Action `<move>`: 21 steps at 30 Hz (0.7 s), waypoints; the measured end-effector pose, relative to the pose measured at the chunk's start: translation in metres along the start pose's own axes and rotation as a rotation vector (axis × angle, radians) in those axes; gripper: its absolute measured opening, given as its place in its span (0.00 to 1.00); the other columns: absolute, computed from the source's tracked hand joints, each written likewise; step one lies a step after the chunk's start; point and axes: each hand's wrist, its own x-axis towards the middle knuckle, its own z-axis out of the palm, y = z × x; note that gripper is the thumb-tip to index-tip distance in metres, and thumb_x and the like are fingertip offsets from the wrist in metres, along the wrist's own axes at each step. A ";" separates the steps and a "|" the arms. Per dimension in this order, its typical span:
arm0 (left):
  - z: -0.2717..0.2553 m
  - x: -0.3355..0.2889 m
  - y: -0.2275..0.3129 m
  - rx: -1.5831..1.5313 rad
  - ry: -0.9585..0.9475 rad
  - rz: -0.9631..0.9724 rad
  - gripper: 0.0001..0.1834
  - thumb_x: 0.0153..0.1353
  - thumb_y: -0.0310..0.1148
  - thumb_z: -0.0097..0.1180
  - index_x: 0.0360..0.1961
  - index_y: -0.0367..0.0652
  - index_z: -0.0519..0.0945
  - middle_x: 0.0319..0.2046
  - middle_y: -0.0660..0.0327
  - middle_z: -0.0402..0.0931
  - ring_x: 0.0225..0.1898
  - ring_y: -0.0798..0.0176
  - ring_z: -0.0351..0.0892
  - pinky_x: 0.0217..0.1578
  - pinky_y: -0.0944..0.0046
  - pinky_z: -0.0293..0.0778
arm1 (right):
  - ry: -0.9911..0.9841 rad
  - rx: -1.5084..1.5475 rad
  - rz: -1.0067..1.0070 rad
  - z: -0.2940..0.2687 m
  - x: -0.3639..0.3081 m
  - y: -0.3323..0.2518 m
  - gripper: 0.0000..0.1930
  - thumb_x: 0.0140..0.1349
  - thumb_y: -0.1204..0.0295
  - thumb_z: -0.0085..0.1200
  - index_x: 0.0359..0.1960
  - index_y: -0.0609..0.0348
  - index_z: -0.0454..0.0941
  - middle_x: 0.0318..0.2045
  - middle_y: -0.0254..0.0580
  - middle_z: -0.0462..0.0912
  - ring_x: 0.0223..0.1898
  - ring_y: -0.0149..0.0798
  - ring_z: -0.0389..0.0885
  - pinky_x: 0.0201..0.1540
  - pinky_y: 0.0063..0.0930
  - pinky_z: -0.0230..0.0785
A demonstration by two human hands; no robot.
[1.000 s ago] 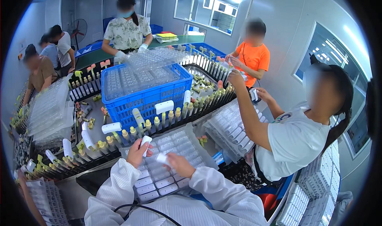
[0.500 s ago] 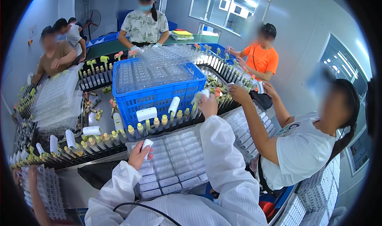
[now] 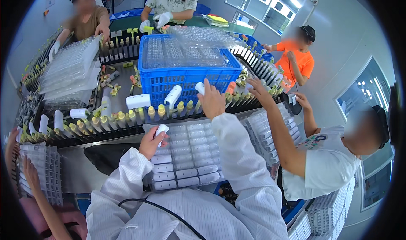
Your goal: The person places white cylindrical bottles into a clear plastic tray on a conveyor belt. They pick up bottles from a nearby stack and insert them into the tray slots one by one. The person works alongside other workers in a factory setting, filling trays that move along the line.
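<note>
My left hand (image 3: 153, 144) is closed around a small white plastic casing (image 3: 162, 131), above the left edge of a clear blister tray (image 3: 198, 137). White casings (image 3: 186, 173) fill several pockets in the tray's near rows. Farther up, my right hand (image 3: 212, 101) reaches over the rack row and grips another white casing (image 3: 200, 88) in front of the blue crate (image 3: 190, 78). Left of that hand, two white casings (image 3: 172, 96) sit on the rack's upright posts (image 3: 161, 110), which have yellowish tips.
Clear trays (image 3: 194, 37) overfill the crate. At left lies a stack of clear sheets (image 3: 69, 69); a black cloth (image 3: 105, 157) lies nearby. At right, a co-worker's arm (image 3: 277, 126) reaches toward the rack, over more filled trays (image 3: 275, 134). Other people work around the rack.
The view has shifted, bringing the crate lower. My right hand, still with a casing, has moved left along the crate's front. My left hand keeps its casing near the tray.
</note>
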 end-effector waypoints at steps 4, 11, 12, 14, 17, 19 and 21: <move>-0.017 0.001 0.005 -0.036 0.095 0.049 0.18 0.68 0.36 0.52 0.55 0.37 0.72 0.38 0.58 0.79 0.30 0.68 0.79 0.32 0.67 0.77 | 0.316 0.177 -0.158 -0.023 -0.057 -0.057 0.36 0.52 0.61 0.64 0.63 0.56 0.64 0.54 0.41 0.74 0.55 0.48 0.70 0.50 0.50 0.63; -0.009 0.010 0.033 0.044 0.051 0.075 0.20 0.69 0.35 0.51 0.58 0.36 0.70 0.39 0.58 0.80 0.32 0.68 0.79 0.34 0.67 0.77 | -0.295 0.455 -0.608 0.017 -0.170 -0.102 0.11 0.55 0.67 0.55 0.40 0.53 0.77 0.41 0.36 0.77 0.48 0.41 0.76 0.47 0.38 0.69; -0.004 0.012 0.038 0.057 0.013 0.088 0.20 0.69 0.35 0.51 0.58 0.36 0.70 0.39 0.58 0.80 0.32 0.68 0.79 0.34 0.67 0.78 | -0.299 0.412 -0.622 0.022 -0.172 -0.104 0.10 0.55 0.68 0.55 0.38 0.53 0.77 0.40 0.36 0.77 0.47 0.40 0.76 0.47 0.37 0.69; 0.007 0.011 0.046 0.073 -0.050 0.112 0.20 0.69 0.34 0.51 0.58 0.36 0.69 0.39 0.58 0.80 0.32 0.68 0.79 0.35 0.67 0.78 | -0.354 0.305 -0.610 0.033 -0.170 -0.111 0.13 0.53 0.67 0.57 0.41 0.52 0.78 0.41 0.34 0.77 0.47 0.38 0.76 0.46 0.35 0.70; 0.022 0.014 0.055 0.108 -0.135 0.108 0.20 0.70 0.34 0.49 0.58 0.36 0.69 0.41 0.57 0.79 0.33 0.68 0.79 0.36 0.66 0.78 | -0.485 0.205 -0.594 0.029 -0.161 -0.119 0.13 0.56 0.67 0.53 0.43 0.53 0.78 0.42 0.35 0.77 0.49 0.38 0.76 0.46 0.37 0.70; 0.031 0.016 0.059 0.142 -0.157 0.111 0.19 0.71 0.35 0.48 0.58 0.36 0.69 0.41 0.56 0.79 0.34 0.66 0.80 0.37 0.66 0.78 | -0.509 0.210 -0.609 0.029 -0.158 -0.119 0.15 0.56 0.66 0.52 0.45 0.54 0.78 0.43 0.37 0.78 0.49 0.40 0.76 0.47 0.40 0.70; 0.043 0.020 0.066 0.096 -0.195 0.081 0.19 0.71 0.35 0.48 0.57 0.36 0.69 0.42 0.56 0.79 0.34 0.66 0.80 0.37 0.66 0.78 | -0.494 0.300 -0.563 0.036 -0.158 -0.120 0.14 0.57 0.66 0.51 0.44 0.54 0.78 0.44 0.39 0.77 0.50 0.42 0.75 0.49 0.43 0.69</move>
